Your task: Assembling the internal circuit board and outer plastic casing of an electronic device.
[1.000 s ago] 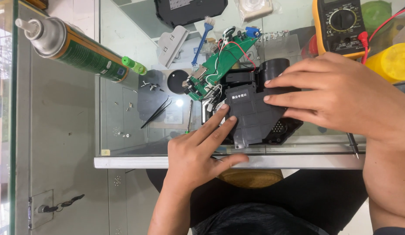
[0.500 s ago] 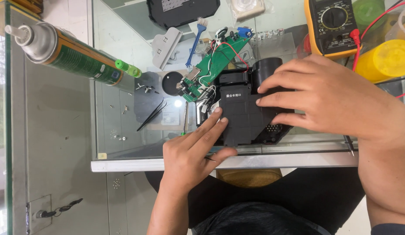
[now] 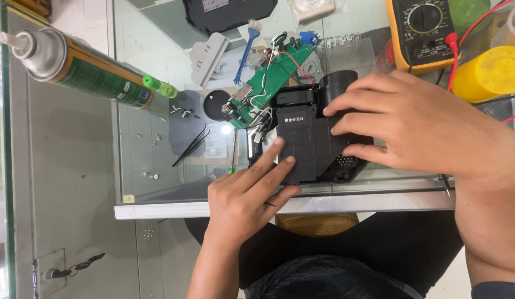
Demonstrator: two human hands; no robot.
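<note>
1. Head view: the black housing (image 3: pixel 310 145) lies on the glass table (image 3: pixel 158 160) near its front edge. Its long axis runs front to back, tilted slightly, with the round barrel (image 3: pixel 337 86) at the far end.
2. The left hand (image 3: pixel 246 196) presses flat, extended fingers on the near left corner.
3. The right hand (image 3: pixel 429 130) lies over the right side, fingers spread on top, grasping nothing.
4. A green board (image 3: pixel 268 83) touches the far left corner.

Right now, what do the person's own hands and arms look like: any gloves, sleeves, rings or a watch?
Both are bare. The left hand has no glove, ring or watch, and its forearm is uncovered down to the frame's bottom edge. The right hand is likewise ungloved and ringless, with a bare wrist; only a sliver of dark sleeve shows at the lower right corner.
</note>
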